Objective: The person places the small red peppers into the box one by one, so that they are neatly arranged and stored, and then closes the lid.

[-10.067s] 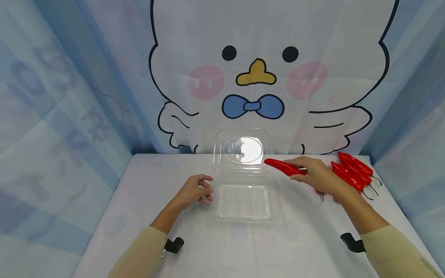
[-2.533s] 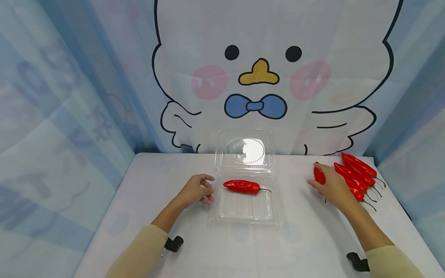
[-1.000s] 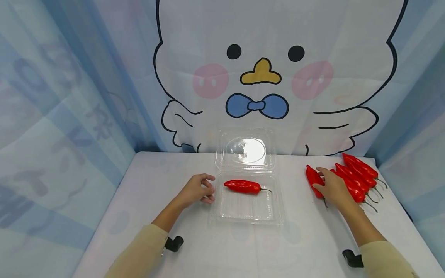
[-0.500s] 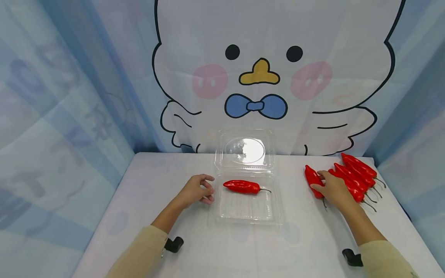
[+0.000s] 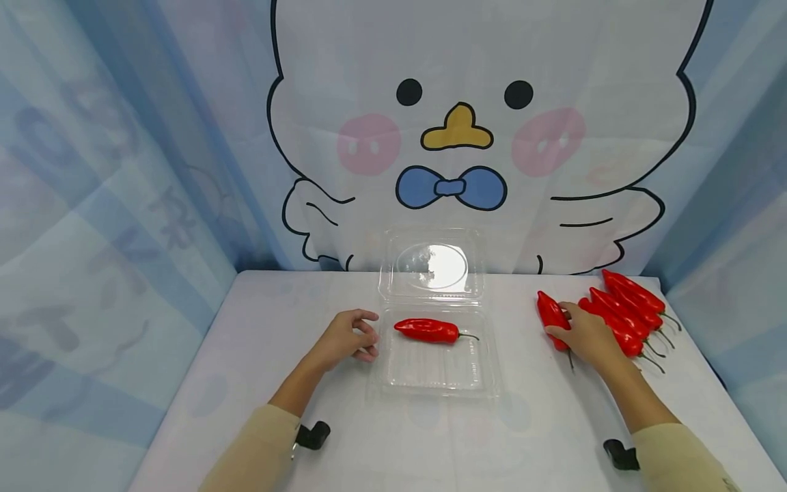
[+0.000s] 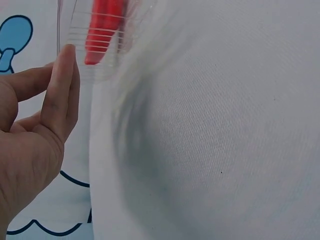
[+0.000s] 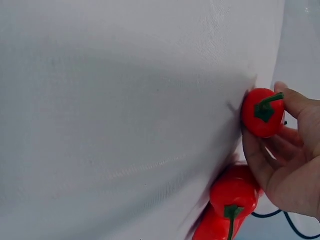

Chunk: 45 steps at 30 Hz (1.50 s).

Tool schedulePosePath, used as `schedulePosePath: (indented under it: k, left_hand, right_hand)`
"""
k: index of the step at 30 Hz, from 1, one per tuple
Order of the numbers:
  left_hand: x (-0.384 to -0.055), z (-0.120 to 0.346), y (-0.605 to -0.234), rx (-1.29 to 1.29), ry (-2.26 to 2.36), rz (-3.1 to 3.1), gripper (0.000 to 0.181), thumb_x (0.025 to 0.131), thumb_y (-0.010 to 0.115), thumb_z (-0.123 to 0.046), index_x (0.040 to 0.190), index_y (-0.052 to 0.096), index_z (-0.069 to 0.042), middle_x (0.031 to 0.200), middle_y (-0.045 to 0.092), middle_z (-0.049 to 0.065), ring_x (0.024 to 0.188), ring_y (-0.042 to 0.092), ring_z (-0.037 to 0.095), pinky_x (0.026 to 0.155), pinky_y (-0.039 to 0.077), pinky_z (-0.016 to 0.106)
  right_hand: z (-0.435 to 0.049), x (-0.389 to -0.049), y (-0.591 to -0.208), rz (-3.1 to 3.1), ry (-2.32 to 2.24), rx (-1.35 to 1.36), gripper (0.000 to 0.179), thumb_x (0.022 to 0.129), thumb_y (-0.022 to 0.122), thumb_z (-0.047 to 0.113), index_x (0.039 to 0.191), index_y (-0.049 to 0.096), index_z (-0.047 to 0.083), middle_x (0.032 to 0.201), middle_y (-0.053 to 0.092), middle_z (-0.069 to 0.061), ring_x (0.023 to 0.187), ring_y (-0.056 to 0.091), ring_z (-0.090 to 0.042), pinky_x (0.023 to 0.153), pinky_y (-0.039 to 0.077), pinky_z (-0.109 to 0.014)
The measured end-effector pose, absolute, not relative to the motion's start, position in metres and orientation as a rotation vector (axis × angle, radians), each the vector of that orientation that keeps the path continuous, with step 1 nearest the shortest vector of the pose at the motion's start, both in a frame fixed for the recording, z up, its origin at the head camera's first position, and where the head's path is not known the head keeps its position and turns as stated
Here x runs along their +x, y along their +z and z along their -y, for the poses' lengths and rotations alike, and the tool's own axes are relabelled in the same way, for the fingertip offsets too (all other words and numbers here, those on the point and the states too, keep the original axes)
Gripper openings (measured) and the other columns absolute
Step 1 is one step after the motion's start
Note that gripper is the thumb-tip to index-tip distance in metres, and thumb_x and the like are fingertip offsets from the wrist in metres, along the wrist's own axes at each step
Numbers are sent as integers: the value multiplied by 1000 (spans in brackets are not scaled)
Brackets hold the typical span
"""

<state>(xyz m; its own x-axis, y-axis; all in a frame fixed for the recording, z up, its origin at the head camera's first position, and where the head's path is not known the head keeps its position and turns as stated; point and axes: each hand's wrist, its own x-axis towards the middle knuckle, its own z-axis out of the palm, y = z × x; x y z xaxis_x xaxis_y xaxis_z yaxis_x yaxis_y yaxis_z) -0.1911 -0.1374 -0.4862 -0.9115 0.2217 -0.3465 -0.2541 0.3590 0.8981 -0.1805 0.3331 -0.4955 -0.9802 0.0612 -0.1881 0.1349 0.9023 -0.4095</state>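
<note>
My right hand (image 5: 589,335) holds a red chili pepper (image 5: 550,316) between thumb and fingers, just left of the other peppers. In the right wrist view, the held pepper's green stem end (image 7: 265,112) faces the camera. A second red pepper (image 5: 427,331) lies crosswise in the base of a clear plastic clamshell box (image 5: 433,376), stem to the right. The box's lid (image 5: 399,266) stands raised at the back. Beside the box's left edge is my left hand (image 5: 346,338), fingers loosely bent and holding nothing; whether its fingertips touch the edge, I cannot tell.
Several more red peppers (image 5: 627,314) lie side by side at the table's right end, close to my right hand. A white cloth covers the table (image 5: 295,294). Behind it hangs a curtain (image 5: 455,239) with a cartoon bird; blue curtains close both sides.
The pepper that my right hand held over the box earlier now lies inside it. The hand went back right and took another pepper, now shifted slightly left. My left hand stays beside the box.
</note>
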Motion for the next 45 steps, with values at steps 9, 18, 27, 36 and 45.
schedulePosePath:
  k: [9, 18, 27, 36, 45]
  left_hand:
    - [-189, 135, -486, -25, 1610, -2210, 47, 94, 72, 1, 139, 59, -3, 102, 65, 14, 70, 74, 19, 65, 65, 33]
    - [-188, 132, -487, -67, 1654, -2218, 42, 94, 72, 0, 135, 62, -1, 99, 67, 14, 67, 72, 17, 63, 65, 32]
    - [-183, 132, -488, -87, 1686, -2208, 39, 95, 72, -3, 132, 63, -1, 99, 67, 14, 68, 71, 18, 62, 66, 34]
    - [-181, 133, -487, -90, 1698, -2188, 39, 95, 71, -2, 133, 63, -1, 98, 68, 13, 68, 72, 18, 62, 65, 34]
    - [-181, 134, -486, -79, 1699, -2191, 38, 95, 71, -1, 132, 63, -1, 97, 68, 14, 67, 72, 18, 61, 65, 35]
  right_hand:
    - [-331, -182, -496, -2897, -584, 158, 91, 87, 81, 35, 151, 34, -9, 134, 51, -41, 116, 52, -56, 83, 62, -62]
    - [-330, -184, -493, -2895, -564, 168, 92, 87, 82, 35, 151, 34, -10, 134, 51, -41, 114, 54, -55, 83, 62, -61]
    - [-328, -180, -492, -2892, -585, 184, 92, 86, 83, 35, 150, 35, -10, 133, 51, -41, 115, 52, -56, 81, 63, -60]
    - [-327, -179, -495, -2915, -594, 189, 91, 85, 83, 34, 149, 37, -10, 132, 52, -40, 115, 53, -55, 80, 64, -59]
    - [-323, -177, -495, -2935, -621, 208, 88, 86, 83, 33, 148, 39, -10, 133, 52, -39, 118, 51, -56, 83, 62, -61]
